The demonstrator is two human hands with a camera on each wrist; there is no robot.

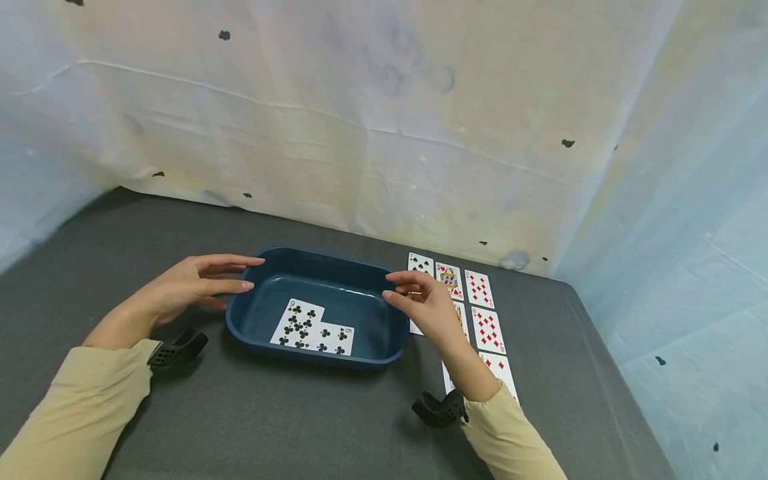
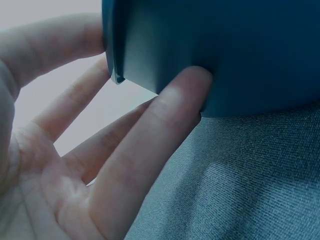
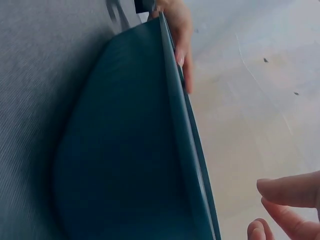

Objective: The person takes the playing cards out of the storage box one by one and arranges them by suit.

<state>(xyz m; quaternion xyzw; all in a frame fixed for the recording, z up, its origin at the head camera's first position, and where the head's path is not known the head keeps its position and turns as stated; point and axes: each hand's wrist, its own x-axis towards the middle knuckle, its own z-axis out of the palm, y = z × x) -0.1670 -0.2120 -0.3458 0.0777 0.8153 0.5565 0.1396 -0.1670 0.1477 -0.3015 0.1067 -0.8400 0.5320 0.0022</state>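
A dark blue tray point(image 1: 318, 360) stands on the grey cloth, with two overlapping club playing cards point(image 1: 309, 327) lying face up in it. At its left end, my left hand point(image 1: 198, 280) has its thumb and forefinger stretched over the rim. In the left wrist view, another of the left hand's fingers point(image 2: 155, 145) is against the tray's outer wall. Beyond the opposite end, my right hand point(image 1: 423, 303) hovers by the rim with bent, relaxed fingers. The right wrist view shows its fingertips point(image 3: 280, 192) apart from the tray, holding nothing.
Face-up cards lie in rows right of the tray, among them a diamond card point(image 1: 489, 330) and a queen point(image 1: 449, 280). My right forearm covers some. A pale curtain point(image 1: 336, 120) hangs behind the cloth-covered surface point(image 1: 288, 427). Each wrist wears a black band point(image 1: 441, 408).
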